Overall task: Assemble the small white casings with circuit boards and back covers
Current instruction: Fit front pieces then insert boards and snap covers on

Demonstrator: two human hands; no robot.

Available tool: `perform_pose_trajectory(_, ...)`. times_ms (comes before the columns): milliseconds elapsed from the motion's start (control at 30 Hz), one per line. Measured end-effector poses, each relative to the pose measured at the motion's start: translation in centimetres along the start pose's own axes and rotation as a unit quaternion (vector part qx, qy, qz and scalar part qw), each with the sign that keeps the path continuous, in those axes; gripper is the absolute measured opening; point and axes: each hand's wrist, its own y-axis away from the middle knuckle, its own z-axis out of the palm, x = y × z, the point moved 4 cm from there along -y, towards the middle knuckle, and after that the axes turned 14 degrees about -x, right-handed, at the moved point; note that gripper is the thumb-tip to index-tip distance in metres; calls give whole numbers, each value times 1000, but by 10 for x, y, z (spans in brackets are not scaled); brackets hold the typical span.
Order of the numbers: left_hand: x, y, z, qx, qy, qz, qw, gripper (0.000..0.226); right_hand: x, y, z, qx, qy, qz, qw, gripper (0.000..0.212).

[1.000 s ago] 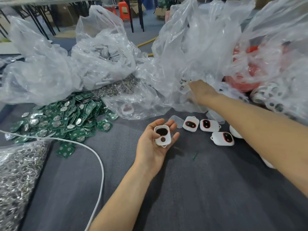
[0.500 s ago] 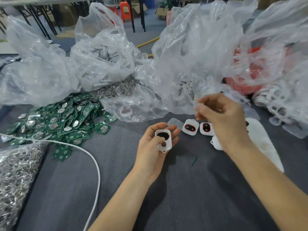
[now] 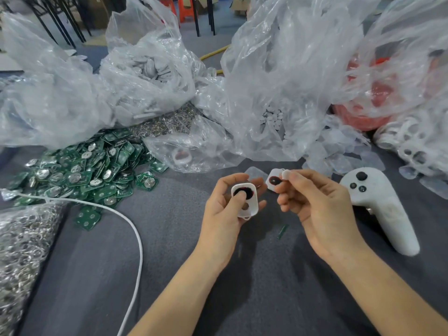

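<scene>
A: Status?
B: Right hand point(image 3: 320, 207) is back from the plastic bag point(image 3: 278, 93) behind the casing point(image 3: 253, 201). A second ago it was reaching in there. It's now just right of the casing, thumb and fingertips pinching a small white round piece point(image 3: 286, 174).
A: What piece?
B: Looks like a button cap, but it's too small to be sure.
A: And the casing?
B: Same place, off the table. Left hand point(image 3: 225, 209) cradles it, fingers curled round, thumb on the dark oval opening.
A: Meaning?
B: Fetch is done. My read: the piece goes into the casing next. Board and back cover aren't fitted yet. The circuit board pile point(image 3: 80, 168) is well left of the casing.
A: Other differences?
B: White controller point(image 3: 378, 204), right of the casing, now shows; the arm covered it a second ago. Only one loose casing point(image 3: 272, 180) is visible just behind; the right hand hides the others.
</scene>
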Motion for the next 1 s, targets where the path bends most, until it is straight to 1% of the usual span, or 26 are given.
perform_pose_trajectory(133,-1,0,-1,4,-31,7,999,27,3,-2,-2,10,-53,15,998,7)
perform_pose_trajectory(267,1,-1,-5,11,-76,14,997,29,6,-4,-5,16,-59,19,998,5)
perform_pose_trajectory(367,2,-1,-6,21,-80,19,996,29,10,-5,-5,17,-63,34,997,7)
perform_pose_trajectory(433,3,-1,-7,25,-91,22,995,30,12,-6,-5,16,-71,37,997,13)
perform_pose_trajectory(500,5,0,-8,32,-133,21,990,30,12,-5,-5,8,-70,39,997,19)
perform_pose_trajectory(533,7,0,-8,40,-174,23,984,29,12,-5,-5,3,-65,42,997,20)
perform_pose_trajectory(600,12,2,-8,52,-253,38,965,29,13,-6,-5,-4,-47,48,998,15)
perform_pose_trajectory(667,16,2,-9,63,-280,55,956,30,15,-5,-6,-6,-12,51,999,19)
perform_pose_trajectory(800,18,1,-14,93,-254,64,960,25,16,-5,-8,2,65,52,997,15)
perform_pose_trajectory(900,14,0,-19,108,-186,48,975,18,18,-4,-9,15,81,65,994,12)
perform_pose_trajectory(1000,11,0,-21,116,-164,36,979,17,18,-4,-6,9,88,73,993,10)
